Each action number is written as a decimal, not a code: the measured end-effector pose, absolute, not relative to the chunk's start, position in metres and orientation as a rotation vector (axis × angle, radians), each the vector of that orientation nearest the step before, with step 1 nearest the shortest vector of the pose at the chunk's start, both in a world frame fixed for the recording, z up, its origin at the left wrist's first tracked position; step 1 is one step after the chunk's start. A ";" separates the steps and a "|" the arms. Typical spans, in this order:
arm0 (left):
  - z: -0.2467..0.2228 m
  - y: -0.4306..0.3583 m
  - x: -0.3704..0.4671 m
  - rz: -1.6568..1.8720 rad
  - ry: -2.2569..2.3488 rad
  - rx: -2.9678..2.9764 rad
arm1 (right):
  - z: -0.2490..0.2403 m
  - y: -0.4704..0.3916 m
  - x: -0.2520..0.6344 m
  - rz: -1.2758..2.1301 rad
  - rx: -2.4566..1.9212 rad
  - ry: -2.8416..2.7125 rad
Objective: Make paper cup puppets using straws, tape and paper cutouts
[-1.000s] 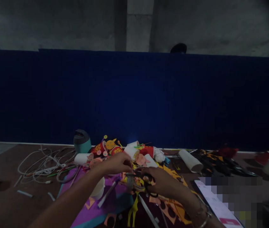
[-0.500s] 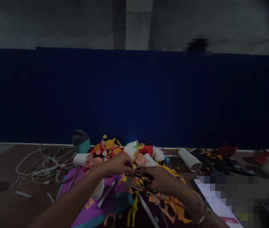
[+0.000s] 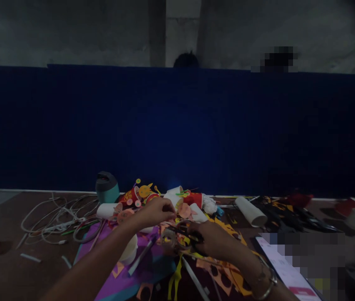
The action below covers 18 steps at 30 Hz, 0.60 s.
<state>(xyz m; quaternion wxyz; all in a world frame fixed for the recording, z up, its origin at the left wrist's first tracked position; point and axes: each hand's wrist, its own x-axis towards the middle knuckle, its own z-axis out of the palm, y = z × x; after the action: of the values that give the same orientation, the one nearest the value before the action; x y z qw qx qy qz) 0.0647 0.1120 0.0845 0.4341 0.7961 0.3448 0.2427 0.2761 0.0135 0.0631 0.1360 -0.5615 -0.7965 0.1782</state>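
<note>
My right hand point(image 3: 210, 237) is closed around the dark handles of a pair of scissors point(image 3: 177, 230), whose blades point left over the paper scraps. Just up and left of the blades, my left hand point(image 3: 158, 211) has its thumb and fingers pinched together; whatever is between them is too small to make out. Below the hands lie a clear tape roll point(image 3: 168, 238), a yellow paper cutout point(image 3: 175, 278) and orange paper with round holes point(image 3: 219, 278). A white paper cup point(image 3: 129, 250) sits partly behind my left forearm, on purple paper point(image 3: 108, 271).
Red and white paper cups with paper faces point(image 3: 146, 191) crowd the back by the blue partition point(image 3: 177, 125). A teal-and-grey container point(image 3: 107, 188) and tangled white cables point(image 3: 55, 217) lie left. To the right are a white tube point(image 3: 251, 211) and a lit screen point(image 3: 286, 267).
My left hand has lifted slightly up and away from the scissors, while my right hand stays almost in place. The top of a person's head now shows above the partition's middle.
</note>
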 end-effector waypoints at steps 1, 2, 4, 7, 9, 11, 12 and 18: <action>0.088 0.112 0.065 0.687 0.882 1.931 | 0.060 0.014 0.278 0.536 -1.651 -2.230; 0.091 0.111 0.065 0.767 0.902 1.869 | 0.056 0.016 0.280 0.585 -1.661 -2.124; 0.096 0.107 0.065 0.902 0.930 1.731 | 0.050 0.019 0.279 0.791 -1.586 -1.821; 0.096 0.097 0.070 1.007 0.949 1.537 | 0.046 0.024 0.266 1.160 -1.273 -1.353; 0.091 0.090 0.076 1.032 0.955 1.442 | 0.046 0.026 0.252 1.282 -1.114 -1.177; 0.084 0.083 0.082 1.048 0.960 1.370 | 0.045 0.027 0.238 1.324 -1.043 -1.109; 0.080 0.080 0.084 1.054 0.964 1.340 | 0.044 0.028 0.232 1.318 -1.034 -1.100; 0.058 0.072 0.082 0.965 0.950 1.238 | 0.033 0.032 0.220 1.226 -1.092 -1.196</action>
<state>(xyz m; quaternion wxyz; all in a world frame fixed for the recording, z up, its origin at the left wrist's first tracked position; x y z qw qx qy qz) 0.0820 0.0720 0.0583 0.6077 0.5359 0.4113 0.4175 0.2205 0.0316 0.0329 0.5272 -0.4567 -0.5003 0.5130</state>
